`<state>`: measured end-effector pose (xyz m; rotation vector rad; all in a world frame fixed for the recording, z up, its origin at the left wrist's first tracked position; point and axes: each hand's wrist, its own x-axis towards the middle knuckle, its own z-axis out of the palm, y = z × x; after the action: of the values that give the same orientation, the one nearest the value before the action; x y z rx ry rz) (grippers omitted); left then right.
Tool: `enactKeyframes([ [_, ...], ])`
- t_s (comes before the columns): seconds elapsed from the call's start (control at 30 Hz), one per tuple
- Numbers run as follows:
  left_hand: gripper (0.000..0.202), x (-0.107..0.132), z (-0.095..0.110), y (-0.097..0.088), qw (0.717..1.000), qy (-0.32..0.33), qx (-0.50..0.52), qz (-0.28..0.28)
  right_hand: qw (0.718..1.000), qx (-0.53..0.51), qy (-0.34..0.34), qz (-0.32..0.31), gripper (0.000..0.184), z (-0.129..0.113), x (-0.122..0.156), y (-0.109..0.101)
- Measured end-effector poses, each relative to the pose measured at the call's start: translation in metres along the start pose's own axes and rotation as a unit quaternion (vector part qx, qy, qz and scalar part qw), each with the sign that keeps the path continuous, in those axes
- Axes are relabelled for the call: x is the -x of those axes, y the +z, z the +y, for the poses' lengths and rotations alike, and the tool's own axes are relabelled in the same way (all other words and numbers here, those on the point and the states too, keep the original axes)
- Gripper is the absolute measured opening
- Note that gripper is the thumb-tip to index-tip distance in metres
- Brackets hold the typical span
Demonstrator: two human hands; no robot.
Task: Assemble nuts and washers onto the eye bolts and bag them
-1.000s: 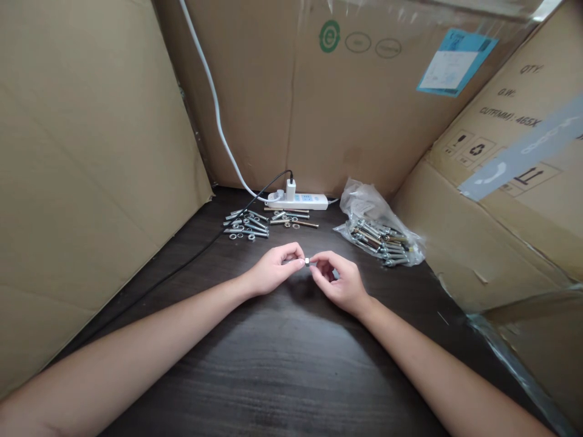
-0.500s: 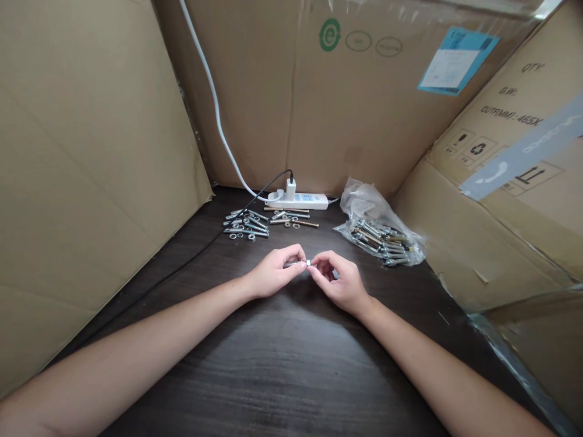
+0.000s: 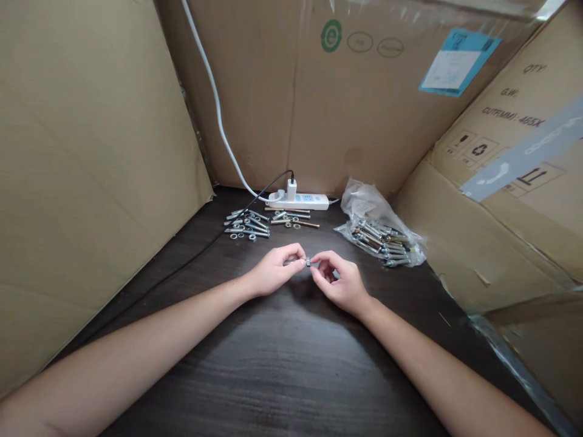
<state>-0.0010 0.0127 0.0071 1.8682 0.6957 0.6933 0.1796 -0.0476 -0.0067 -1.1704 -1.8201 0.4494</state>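
Note:
My left hand (image 3: 281, 269) is closed in a pinch on a metal bolt (image 3: 288, 263), whose shank lies mostly hidden behind the thumb and fingers. At the bolt's right end, just past the left fingertips, a small silver nut (image 3: 308, 262) shows. My right hand (image 3: 337, 279) is beside that nut, thumb and index finger slightly parted; the index tip is right by the nut, and contact is hard to make out. Both hands are held over the dark wood-grain table (image 3: 282, 370).
Loose bolts, nuts and washers (image 3: 248, 224) lie behind the left hand, with more bolts (image 3: 294, 217) beside them. A clear plastic bag of bolts (image 3: 385, 237) lies right. A white power strip (image 3: 314, 201) and black cable (image 3: 200, 250) sit near. Cardboard boxes (image 3: 364, 121) wall three sides.
The right thumb and index finger have drawn slightly right, off the nut, so more of it shows. My left hand keeps its pinch on the bolt, almost unmoved.

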Motion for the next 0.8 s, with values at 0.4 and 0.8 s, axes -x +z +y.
enactKeyframes([
  [0.4, 0.017, 0.0084, 0.0059, 0.002, 0.995, 0.017, -0.084, -0.043, 1.0, 0.021, 0.006, 0.001, 0.012, 0.001, -0.0005, -0.0002],
  [0.8, 0.019, 0.0035, 0.0036, 0.001, 0.999, 0.011, -0.001, -0.03, 1.0, -0.018, -0.004, -0.012, 0.008, -0.0033, 0.0009, -0.0033],
])
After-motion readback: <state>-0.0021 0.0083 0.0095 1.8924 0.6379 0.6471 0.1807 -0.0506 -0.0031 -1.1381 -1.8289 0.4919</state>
